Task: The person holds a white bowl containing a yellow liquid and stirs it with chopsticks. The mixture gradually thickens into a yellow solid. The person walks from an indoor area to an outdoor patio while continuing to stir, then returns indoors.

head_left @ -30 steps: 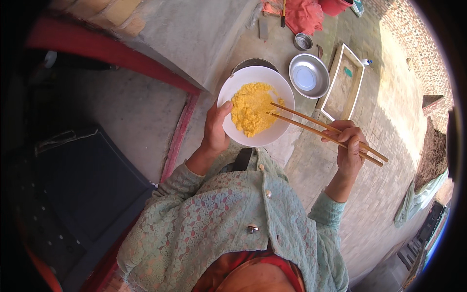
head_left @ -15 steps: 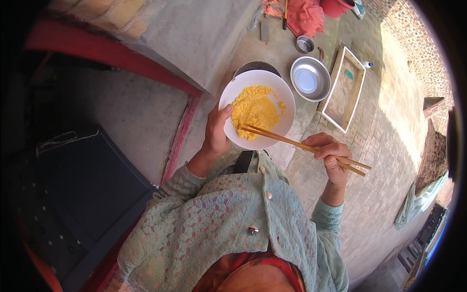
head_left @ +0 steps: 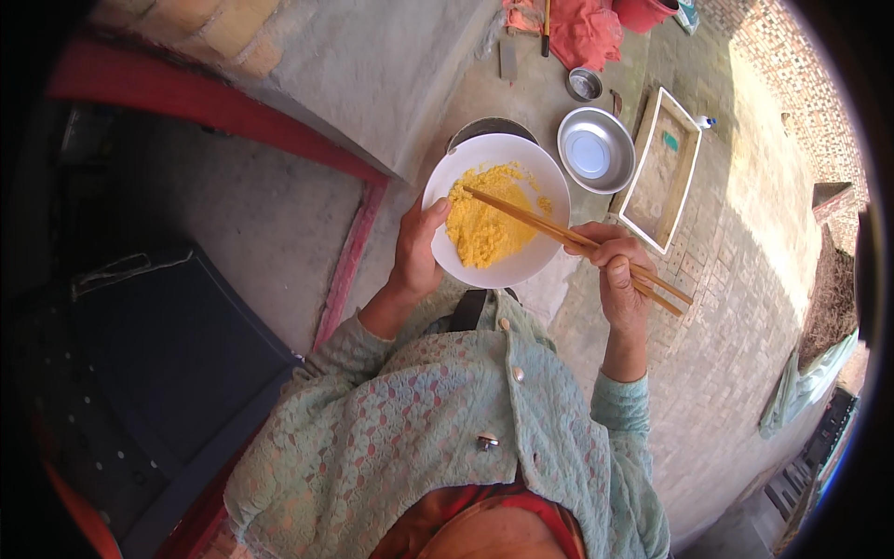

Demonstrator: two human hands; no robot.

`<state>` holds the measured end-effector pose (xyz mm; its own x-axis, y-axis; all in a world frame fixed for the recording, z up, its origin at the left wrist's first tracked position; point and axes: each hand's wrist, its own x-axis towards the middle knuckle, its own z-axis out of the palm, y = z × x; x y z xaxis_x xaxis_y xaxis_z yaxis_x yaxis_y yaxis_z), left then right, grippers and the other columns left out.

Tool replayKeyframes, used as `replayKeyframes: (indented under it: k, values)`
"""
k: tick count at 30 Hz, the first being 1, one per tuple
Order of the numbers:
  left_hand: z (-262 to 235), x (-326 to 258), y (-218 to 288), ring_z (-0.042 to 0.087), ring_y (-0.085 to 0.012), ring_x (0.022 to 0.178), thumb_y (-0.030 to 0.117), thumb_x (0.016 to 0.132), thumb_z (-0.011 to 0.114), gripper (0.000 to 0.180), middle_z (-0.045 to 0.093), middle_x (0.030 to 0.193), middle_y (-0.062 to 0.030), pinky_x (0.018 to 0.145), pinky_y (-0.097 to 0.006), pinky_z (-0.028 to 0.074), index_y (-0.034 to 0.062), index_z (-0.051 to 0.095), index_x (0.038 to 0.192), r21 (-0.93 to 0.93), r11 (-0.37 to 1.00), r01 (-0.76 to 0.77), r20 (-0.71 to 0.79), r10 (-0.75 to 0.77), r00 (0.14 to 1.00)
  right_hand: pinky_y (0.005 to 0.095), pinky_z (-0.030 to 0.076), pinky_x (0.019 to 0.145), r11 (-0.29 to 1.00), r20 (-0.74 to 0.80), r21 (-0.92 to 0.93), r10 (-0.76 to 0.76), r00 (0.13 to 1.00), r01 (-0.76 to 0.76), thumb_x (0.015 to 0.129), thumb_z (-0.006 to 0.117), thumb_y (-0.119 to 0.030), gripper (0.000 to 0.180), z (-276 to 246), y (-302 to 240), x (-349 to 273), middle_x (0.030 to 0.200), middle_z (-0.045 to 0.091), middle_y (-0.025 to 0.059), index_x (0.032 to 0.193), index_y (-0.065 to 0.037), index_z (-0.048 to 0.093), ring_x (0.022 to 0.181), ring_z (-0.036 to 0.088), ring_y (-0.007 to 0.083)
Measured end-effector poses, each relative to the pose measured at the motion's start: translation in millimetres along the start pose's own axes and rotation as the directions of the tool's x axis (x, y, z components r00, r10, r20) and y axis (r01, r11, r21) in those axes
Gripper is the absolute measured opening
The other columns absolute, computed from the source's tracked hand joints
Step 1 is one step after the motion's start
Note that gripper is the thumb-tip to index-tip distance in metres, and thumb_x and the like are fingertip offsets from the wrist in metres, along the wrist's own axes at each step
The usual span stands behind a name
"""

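My left hand (head_left: 417,247) grips a white bowl (head_left: 521,270) by its left rim, thumb over the edge and fingers hidden beneath. Inside the bowl lies a crumbly, bright yellow mass (head_left: 489,230), like moistened meal. My right hand (head_left: 616,268) is closed round a pair of wooden chopsticks (head_left: 535,220). Their tips reach across to the upper left part of the yellow mass, and their back ends stick out past my hand to the lower right. Just behind the bowl, a dark round vessel (head_left: 492,127) is mostly hidden.
A steel basin (head_left: 622,152) stands beyond the bowl to the right, with a smaller metal bowl (head_left: 584,85) farther off. A white-rimmed rectangular frame (head_left: 695,149) lies on the paving. Along the left run a concrete wall (head_left: 391,84) and a red doorway edge (head_left: 352,252).
The chopstick tips have moved up through the yellow mass, from its lower part to its upper left. My right hand has shifted slightly left and up. The bowl stays nearly still.
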<state>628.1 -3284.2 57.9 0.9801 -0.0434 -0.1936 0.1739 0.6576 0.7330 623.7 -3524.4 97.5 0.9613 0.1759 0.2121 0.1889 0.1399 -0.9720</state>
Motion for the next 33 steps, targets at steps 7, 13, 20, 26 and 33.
replayKeyframes:
  k: [7,13,20,26,33]
  values:
    - [-2,-2,2,0.051,-0.0189,0.113,0.024,0.093,0.042,0.047,0.053,0.122,-0.0134,0.096,-0.031,0.039,-0.0061,0.041,0.128,0.055,0.998,-0.019,0.013,0.018,1.0,0.0389,0.053,0.075,0.996,0.011,-0.075,0.038,0.999,-0.037,0.088,0.056,-0.041,0.04,-26,-19,-6,0.098,0.062,0.0212,0.079,-0.003,0.06,0.085,0.063,0.0275]
    - [-2,-1,1,0.051,-0.0194,0.113,0.024,0.093,0.042,0.047,0.052,0.123,-0.014,0.096,-0.031,0.039,-0.0062,0.04,0.128,0.071,0.997,-0.026,0.011,0.025,1.0,0.0384,0.057,0.068,0.982,0.042,-0.165,0.098,0.994,-0.09,0.089,0.055,-0.04,0.042,-35,-39,3,0.09,0.059,0.02,0.078,0.001,0.058,0.08,0.063,0.0271]
    - [-2,0,-2,0.054,-0.0184,0.11,0.023,0.093,0.042,0.045,0.055,0.12,-0.0137,0.094,-0.03,0.041,-0.0065,0.043,0.126,0.044,0.998,0.045,0.006,-0.045,0.999,0.0389,0.059,0.067,0.915,-0.077,0.34,0.257,0.963,-0.217,0.094,0.048,-0.032,0.036,2,-5,2,0.094,0.058,0.0207,0.082,0.002,0.052,0.081,0.065,0.028]
    - [-3,-1,-1,0.055,-0.0182,0.109,0.024,0.093,0.041,0.044,0.056,0.118,-0.0136,0.093,-0.03,0.042,-0.0063,0.044,0.125,0.066,0.997,0.046,0.002,-0.046,0.999,0.0408,0.059,0.069,0.985,-0.134,0.138,0.121,0.984,-0.102,0.094,0.048,-0.031,0.035,-14,-7,11,0.096,0.058,0.0215,0.083,0.002,0.052,0.083,0.066,0.0305]
    - [-8,1,-4,0.055,-0.0182,0.108,0.025,0.093,0.041,0.044,0.056,0.117,-0.0133,0.092,-0.03,0.042,-0.0057,0.044,0.125,0.051,0.997,0.066,0.004,-0.066,0.998,0.0392,0.059,0.065,0.992,-0.038,0.007,0.126,0.991,-0.126,0.092,0.052,-0.033,0.038,-39,-23,3,0.091,0.058,0.0211,0.08,0.003,0.056,0.079,0.065,0.0291]
